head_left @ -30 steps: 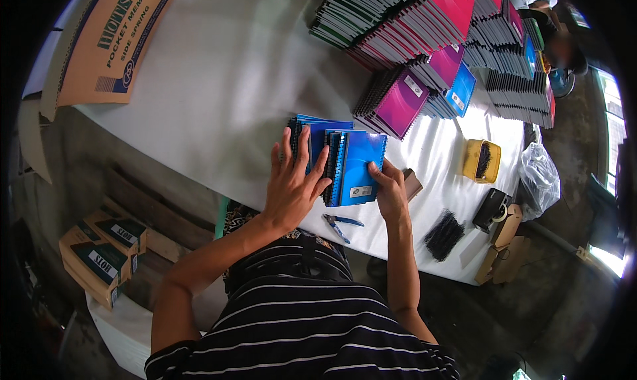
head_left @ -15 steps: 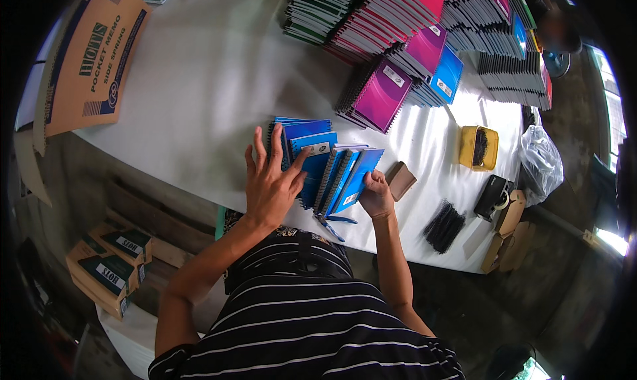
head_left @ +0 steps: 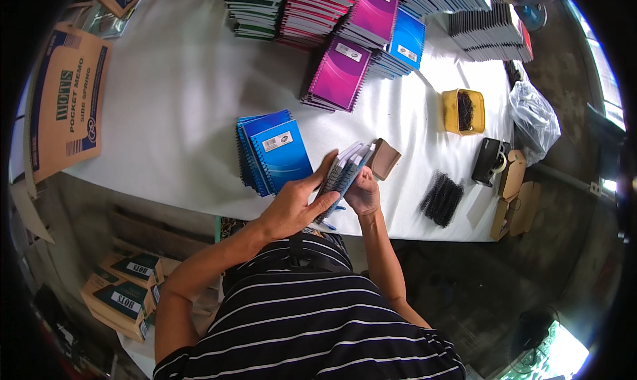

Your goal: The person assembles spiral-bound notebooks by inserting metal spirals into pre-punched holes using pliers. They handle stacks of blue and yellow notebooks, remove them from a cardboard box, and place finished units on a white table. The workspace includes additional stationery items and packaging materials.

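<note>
Blue spiral notebooks [head_left: 275,151] lie stacked just left of centre frame on the white table [head_left: 172,101], while the left hand [head_left: 292,204] and right hand [head_left: 363,193] both close around a small bundle of notebooks [head_left: 342,174] held on edge, seemingly squaring it. Setting it down likely calls for aligned edges.

A white table [head_left: 166,81] fills the room's middle. Grey concrete floor [head_left: 564,75] lies right of it. Daylight falls on that floor.
</note>
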`<state>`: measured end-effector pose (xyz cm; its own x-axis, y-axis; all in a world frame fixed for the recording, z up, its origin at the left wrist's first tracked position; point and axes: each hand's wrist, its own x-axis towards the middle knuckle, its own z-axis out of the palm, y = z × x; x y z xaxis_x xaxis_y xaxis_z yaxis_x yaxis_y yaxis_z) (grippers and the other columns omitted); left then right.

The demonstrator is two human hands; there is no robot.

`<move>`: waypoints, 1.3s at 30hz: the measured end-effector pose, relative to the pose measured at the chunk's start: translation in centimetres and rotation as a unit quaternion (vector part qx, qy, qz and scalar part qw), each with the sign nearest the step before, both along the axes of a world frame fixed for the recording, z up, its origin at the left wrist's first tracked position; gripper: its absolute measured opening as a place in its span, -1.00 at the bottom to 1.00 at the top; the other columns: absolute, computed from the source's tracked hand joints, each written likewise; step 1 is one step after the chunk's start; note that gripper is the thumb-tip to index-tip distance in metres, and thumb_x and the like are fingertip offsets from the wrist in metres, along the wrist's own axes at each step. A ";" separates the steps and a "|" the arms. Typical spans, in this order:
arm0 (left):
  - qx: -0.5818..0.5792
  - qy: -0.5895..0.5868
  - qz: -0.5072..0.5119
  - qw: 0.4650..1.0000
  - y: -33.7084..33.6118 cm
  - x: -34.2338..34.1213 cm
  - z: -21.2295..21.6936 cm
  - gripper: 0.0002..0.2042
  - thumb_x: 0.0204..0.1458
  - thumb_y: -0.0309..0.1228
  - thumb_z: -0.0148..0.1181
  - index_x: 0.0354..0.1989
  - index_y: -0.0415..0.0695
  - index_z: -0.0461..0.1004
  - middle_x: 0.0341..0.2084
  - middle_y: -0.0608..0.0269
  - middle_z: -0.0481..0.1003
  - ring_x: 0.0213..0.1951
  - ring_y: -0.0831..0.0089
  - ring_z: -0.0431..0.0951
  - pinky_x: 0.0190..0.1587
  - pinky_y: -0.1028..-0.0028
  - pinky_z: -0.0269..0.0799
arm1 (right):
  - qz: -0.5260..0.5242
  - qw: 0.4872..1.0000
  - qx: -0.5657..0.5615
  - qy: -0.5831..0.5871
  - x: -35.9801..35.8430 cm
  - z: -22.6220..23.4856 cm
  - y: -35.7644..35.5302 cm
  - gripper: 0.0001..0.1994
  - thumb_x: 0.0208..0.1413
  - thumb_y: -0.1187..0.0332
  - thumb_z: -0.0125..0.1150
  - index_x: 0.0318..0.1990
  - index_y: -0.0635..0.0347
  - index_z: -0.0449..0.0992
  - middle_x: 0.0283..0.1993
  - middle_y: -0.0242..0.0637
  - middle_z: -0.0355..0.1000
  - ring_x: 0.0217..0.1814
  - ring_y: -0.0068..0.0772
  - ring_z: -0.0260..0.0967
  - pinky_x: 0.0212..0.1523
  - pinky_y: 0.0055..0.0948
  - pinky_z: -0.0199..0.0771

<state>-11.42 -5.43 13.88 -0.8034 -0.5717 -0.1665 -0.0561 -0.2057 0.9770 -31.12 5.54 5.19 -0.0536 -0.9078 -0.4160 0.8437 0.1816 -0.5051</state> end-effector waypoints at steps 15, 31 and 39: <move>0.012 -0.039 0.035 0.999 4.7 -5.0 -0.3 -0.36 0.12 -0.26 0.24 0.33 -0.19 0.16 -0.50 0.18 0.51 -0.44 0.72 0.37 -0.35 0.58 0.44 | -0.054 0.998 -0.018 0.009 -3.1 -0.4 5.2 -0.61 0.10 0.31 0.28 0.04 0.28 0.42 -0.01 -0.22 0.49 0.00 -0.35 0.46 0.08 -0.27 0.45; -0.024 -0.045 0.064 0.997 8.6 -13.3 -1.2 -0.22 0.24 -0.21 0.02 0.43 -0.12 -0.39 0.24 -0.31 0.16 0.14 0.02 0.40 0.12 0.28 0.35 | 0.014 0.993 0.051 0.101 -8.7 3.5 7.0 -0.41 0.27 0.22 0.07 0.35 0.21 0.02 0.27 -0.21 0.22 0.26 -0.36 0.23 0.25 -0.29 0.25; -0.058 -0.051 0.061 0.995 8.0 -16.3 -2.4 -0.11 0.16 -0.27 0.13 0.42 -0.10 -0.48 0.15 -0.33 0.22 0.09 -0.05 0.43 0.12 0.22 0.36 | 0.028 0.976 0.074 0.204 -10.3 6.1 5.2 -0.37 0.31 0.24 0.00 0.41 0.21 -0.11 0.31 -0.17 0.13 0.33 -0.33 0.10 0.32 -0.31 0.10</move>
